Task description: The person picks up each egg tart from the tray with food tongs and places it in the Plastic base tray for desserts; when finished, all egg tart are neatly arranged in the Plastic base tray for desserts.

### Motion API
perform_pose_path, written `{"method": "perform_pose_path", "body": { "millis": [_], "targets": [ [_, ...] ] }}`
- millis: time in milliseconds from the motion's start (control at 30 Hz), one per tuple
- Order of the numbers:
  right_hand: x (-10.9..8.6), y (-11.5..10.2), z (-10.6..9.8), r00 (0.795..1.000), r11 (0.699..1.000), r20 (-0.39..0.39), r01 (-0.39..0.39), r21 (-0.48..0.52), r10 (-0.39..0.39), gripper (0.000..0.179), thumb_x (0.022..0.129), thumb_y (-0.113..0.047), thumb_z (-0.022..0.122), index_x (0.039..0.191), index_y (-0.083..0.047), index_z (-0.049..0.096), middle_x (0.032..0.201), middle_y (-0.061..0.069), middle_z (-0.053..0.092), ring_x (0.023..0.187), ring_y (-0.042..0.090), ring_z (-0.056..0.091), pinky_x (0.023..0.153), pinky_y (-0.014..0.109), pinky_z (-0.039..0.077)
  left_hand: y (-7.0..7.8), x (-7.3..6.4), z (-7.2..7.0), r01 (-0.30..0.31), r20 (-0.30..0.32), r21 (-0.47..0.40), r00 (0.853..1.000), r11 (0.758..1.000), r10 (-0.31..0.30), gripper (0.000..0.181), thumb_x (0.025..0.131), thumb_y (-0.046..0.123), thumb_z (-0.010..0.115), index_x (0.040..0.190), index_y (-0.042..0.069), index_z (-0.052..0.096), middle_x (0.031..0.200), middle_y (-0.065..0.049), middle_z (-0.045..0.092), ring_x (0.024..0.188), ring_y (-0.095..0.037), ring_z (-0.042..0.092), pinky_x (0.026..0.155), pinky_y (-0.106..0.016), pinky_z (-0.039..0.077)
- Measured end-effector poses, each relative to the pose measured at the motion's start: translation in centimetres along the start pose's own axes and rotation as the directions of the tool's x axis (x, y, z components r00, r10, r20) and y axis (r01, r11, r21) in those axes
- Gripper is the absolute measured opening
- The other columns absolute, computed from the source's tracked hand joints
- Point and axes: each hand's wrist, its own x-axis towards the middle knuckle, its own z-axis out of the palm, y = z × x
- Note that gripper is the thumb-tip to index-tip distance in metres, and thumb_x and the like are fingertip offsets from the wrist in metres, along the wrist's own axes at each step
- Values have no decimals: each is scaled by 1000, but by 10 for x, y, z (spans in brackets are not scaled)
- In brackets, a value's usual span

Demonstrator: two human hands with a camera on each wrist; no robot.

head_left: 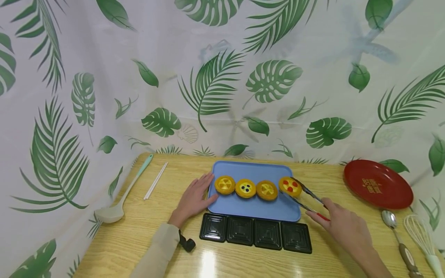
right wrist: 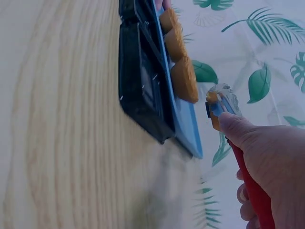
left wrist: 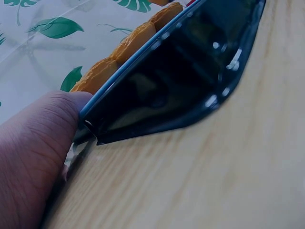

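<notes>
My right hand [head_left: 347,227] grips red-handled metal tongs [right wrist: 249,183], whose tips stand on either side of a yellow tart with red spots [head_left: 290,187]. In the right wrist view that tart looks raised and apart from the others. Three more tarts stand in a row on a blue tray [head_left: 252,210]: one with a pale wedge pattern [head_left: 225,185], one with dark blue dots [head_left: 245,188] and another pale-patterned one [head_left: 267,190]. At the tray's left edge rests my left hand [head_left: 194,199], fingers extended, its thumb [left wrist: 52,114] touching the rim.
Several black square dishes [head_left: 240,230] line up along the tray's near side. To the left lie white chopsticks [head_left: 155,180] and a ladle [head_left: 116,210]. A red plate [head_left: 379,183], a spoon [head_left: 394,227] and a whisk [head_left: 422,235] are at right. A leaf-print curtain [head_left: 222,77] hangs behind.
</notes>
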Motion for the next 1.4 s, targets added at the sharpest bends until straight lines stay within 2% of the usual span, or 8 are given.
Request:
{"method": "perform_pose_path", "body": {
  "millis": [200,433,667,767,967,1133,1267,1400],
  "targets": [
    [-2,-17,-8,997,999,-66,48,-25,-49,69,86,-67,74,120,-8,62,65,4,57,44,19,40,37,31,32,-2,0,0,1,-4,2,1000,1000,-1,82,103,60,49,167,16,25,173,2,23,159,-24,24,130,-45,18],
    [-6,-47,-12,984,989,-102,141,-45,-145,65,84,-61,79,121,-10,63,91,17,75,41,16,36,37,27,31,-4,0,-1,-1,-11,-9,1000,1000,1,82,103,60,50,167,14,27,173,1,24,159,-25,24,129,-45,18],
    [-12,-74,-1,926,956,-239,292,-38,-292,63,76,-58,86,115,-11,70,90,13,78,39,7,25,37,21,23,-3,-1,0,0,-15,-9,1000,1000,0,81,103,60,50,167,16,27,172,1,25,159,-23,25,129,-45,19],
    [-14,-87,4,908,942,-254,335,-31,-332,64,76,-60,85,117,-13,73,94,10,79,39,5,22,37,20,20,-3,-1,-1,-7,-17,-19,1000,1000,7,81,103,59,51,167,15,28,172,0,26,159,-24,25,129,-46,19],
    [-19,-119,10,907,922,-180,387,-2,-381,65,80,-69,78,122,-20,77,101,4,80,39,3,30,37,20,23,-4,-1,-1,-17,-24,-18,1000,1000,17,81,102,59,51,166,13,28,172,-2,26,159,-25,25,129,-47,20],
    [-21,-143,16,916,917,-60,399,30,-396,63,84,-75,69,122,-26,76,95,-2,79,43,2,39,40,20,30,-4,-1,1,-17,-19,-29,1000,999,16,82,102,60,51,167,14,27,173,-1,25,159,-25,24,129,-46,18],
    [-21,-156,20,917,917,37,397,33,-398,63,85,-77,65,123,-28,75,95,-5,78,49,1,43,43,20,37,-5,-1,3,-18,-10,-31,1000,999,17,83,102,61,49,167,15,25,173,-1,23,160,-24,23,130,-46,17],
    [-20,-164,21,920,922,74,381,60,-385,65,85,-78,64,126,-28,75,100,-5,78,52,1,45,45,21,38,-7,1,3,-16,3,-16,1000,1000,16,84,102,64,47,167,16,23,173,2,21,160,-23,21,130,-44,17]
  ]
}}
